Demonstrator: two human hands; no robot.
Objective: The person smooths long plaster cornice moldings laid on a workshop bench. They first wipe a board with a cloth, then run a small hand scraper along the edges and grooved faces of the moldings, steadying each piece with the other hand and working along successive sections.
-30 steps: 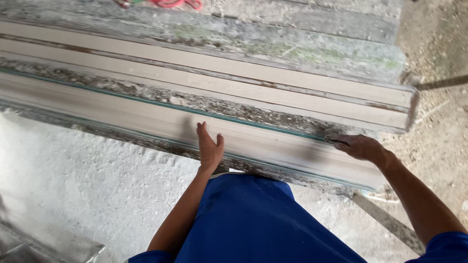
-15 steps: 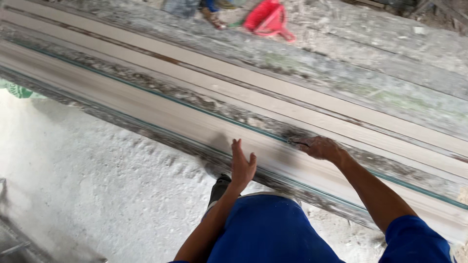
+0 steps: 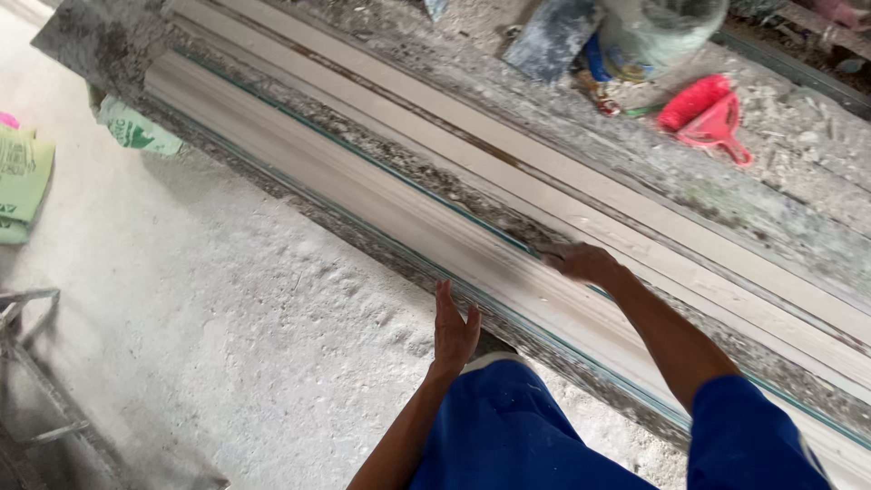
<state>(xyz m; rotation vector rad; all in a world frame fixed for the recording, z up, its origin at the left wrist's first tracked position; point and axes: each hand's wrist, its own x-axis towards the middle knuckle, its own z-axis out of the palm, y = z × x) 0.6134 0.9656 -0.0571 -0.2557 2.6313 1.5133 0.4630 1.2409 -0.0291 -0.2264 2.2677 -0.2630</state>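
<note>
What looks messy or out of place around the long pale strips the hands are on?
White dust and crumbs cover the floor and the bench top, where a red scoop lies among debris. The left hand and right hand rest on the pale strips, which run straight and unbroken.

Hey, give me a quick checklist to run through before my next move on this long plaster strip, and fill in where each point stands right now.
1. Right hand on the long plaster strip: ok, resting on its top edge.
2. Left hand against the strip's side: ok, flat and open.
3. Anything held in the right hand: cannot tell, blurred.
4. Red string reel out of the hands' way: ok, lying beyond the strips.
5. Bucket away from the strip: ok.
6. Strip free of cracks: cannot tell.
</note>
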